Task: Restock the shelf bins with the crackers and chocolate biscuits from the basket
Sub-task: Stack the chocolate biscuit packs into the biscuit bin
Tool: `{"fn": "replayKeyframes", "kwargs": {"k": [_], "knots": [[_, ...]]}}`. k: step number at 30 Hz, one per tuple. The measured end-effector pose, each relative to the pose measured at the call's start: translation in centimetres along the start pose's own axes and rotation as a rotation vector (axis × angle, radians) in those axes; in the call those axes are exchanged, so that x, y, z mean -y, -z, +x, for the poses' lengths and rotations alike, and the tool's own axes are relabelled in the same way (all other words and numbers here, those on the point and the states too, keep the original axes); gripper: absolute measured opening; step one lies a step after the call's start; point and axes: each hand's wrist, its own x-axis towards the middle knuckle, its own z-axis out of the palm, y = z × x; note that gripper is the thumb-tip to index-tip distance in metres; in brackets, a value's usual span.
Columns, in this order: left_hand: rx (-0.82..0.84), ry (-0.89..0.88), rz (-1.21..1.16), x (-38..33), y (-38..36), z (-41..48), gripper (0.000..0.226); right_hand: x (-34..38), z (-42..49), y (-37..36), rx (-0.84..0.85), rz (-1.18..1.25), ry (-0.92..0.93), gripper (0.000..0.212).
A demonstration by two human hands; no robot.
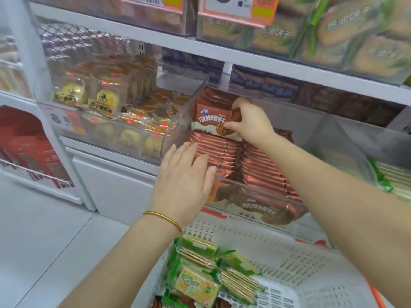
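Observation:
A clear plastic shelf bin (262, 186) holds rows of brown chocolate biscuit packs (258, 165) standing on edge. My right hand (249, 121) pinches one upright chocolate biscuit pack (211, 121) at the back of the left row. My left hand (184, 176) lies with straight fingers against the front of that row, pressing the packs. Below, the white perforated basket (289, 258) holds green cracker packs (211, 270) at its left side and a few brown packs (160, 304) at the bottom edge.
A neighbouring bin (124, 134) on the left holds yellow pastry packs. The shelf above carries bins of green-and-yellow biscuit packs (355, 41) and orange price tags (235, 7). A bin of green packs (391, 176) sits at the right. Red boxes (26, 147) stand low at the far left.

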Motion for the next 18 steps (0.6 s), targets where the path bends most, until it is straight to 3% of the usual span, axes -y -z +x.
{"fn": "replayKeyframes", "kwargs": {"k": [5, 11, 15, 18], "knots": [[-0.014, -0.003, 0.024, -0.1, -0.1, 0.0, 0.055, 0.7, -1.6, -1.1, -0.152, -0.267, -0.009, 0.048], [-0.024, -0.012, 0.003, -0.1, 0.0, 0.0, 0.059, 1.3, -1.7, -1.5, -0.148, -0.322, -0.036, 0.051], [-0.040, -0.017, -0.023, -0.1, 0.3, -0.2, 0.056, 1.1, -2.4, 0.5, -0.149, -0.270, -0.046, 0.056], [-0.126, -0.155, -0.015, -1.0, 0.9, -0.6, 0.042, 0.8, -5.4, 3.8, -0.221, -0.092, -0.025, 0.037]]}}
